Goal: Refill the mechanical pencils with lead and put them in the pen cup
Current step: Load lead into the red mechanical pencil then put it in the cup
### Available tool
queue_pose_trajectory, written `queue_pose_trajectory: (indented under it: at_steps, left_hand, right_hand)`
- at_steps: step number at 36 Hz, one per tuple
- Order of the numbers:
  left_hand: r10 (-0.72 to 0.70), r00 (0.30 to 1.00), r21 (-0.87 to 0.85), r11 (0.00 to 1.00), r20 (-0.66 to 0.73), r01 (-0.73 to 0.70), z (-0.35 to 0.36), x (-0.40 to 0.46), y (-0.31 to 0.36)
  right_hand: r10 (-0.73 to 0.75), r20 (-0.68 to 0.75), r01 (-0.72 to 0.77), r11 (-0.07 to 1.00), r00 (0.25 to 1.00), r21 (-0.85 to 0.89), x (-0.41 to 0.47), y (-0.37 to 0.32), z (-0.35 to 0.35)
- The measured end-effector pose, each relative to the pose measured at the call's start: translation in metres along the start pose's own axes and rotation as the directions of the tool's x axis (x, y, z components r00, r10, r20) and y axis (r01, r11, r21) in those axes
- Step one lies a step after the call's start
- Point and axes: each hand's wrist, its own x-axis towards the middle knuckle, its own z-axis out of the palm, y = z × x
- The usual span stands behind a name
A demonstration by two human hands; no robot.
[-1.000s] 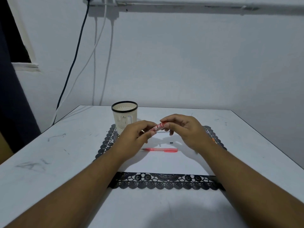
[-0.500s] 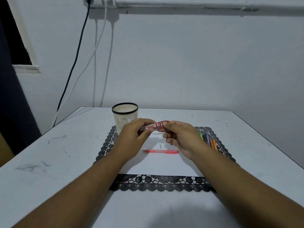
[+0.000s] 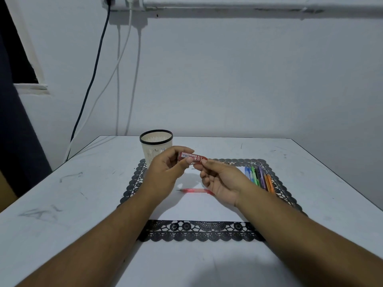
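Observation:
A small red lead case is held above the mat between both hands. My left hand pinches its left end with thumb and forefinger. My right hand pinches its right end, palm turned up. Under the hands a red mechanical pencil lies flat on the white middle of the mat, tip pointing left. Several coloured mechanical pencils lie side by side at the mat's right. The cream pen cup with a black rim stands at the mat's back left.
A white mat with a black lace border covers the middle of the white table. Cables hang down the wall behind the table's back left corner.
The lead case has turned from tilted to nearly level. My right hand has rolled palm up and drawn left, uncovering the coloured pencils at the mat's right.

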Motion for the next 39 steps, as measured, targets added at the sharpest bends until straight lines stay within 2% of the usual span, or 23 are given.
queue_pose_trajectory:
  at_steps: [8,17,25,32,39]
  left_hand:
    - [0.020,1.000,-0.025,0.999,-0.020,-0.020,-0.001,-0.001,0.003]
    - [0.099,0.986,0.136,0.987,-0.135,-0.080,-0.006,0.003,-0.004]
    - [0.121,0.985,0.202,0.975,-0.127,-0.094,-0.003,0.000,-0.002]
    - [0.234,0.967,0.369,0.911,-0.103,-0.182,-0.006,-0.001,0.003]
    - [0.349,0.937,0.561,0.780,-0.022,-0.277,-0.001,-0.004,0.009]
  right_hand:
    - [0.055,0.007,-0.056,0.998,0.998,0.036,0.000,0.000,0.001]
    - [0.070,0.027,-0.071,0.995,0.997,0.065,-0.002,-0.002,0.002]
    - [0.046,0.048,-0.047,0.999,0.998,0.017,-0.005,-0.001,0.004]
    - [0.065,0.093,-0.058,0.995,0.994,-0.079,-0.009,-0.004,0.005]
    - [0.082,0.172,-0.064,0.992,0.982,-0.109,-0.012,-0.003,0.008]
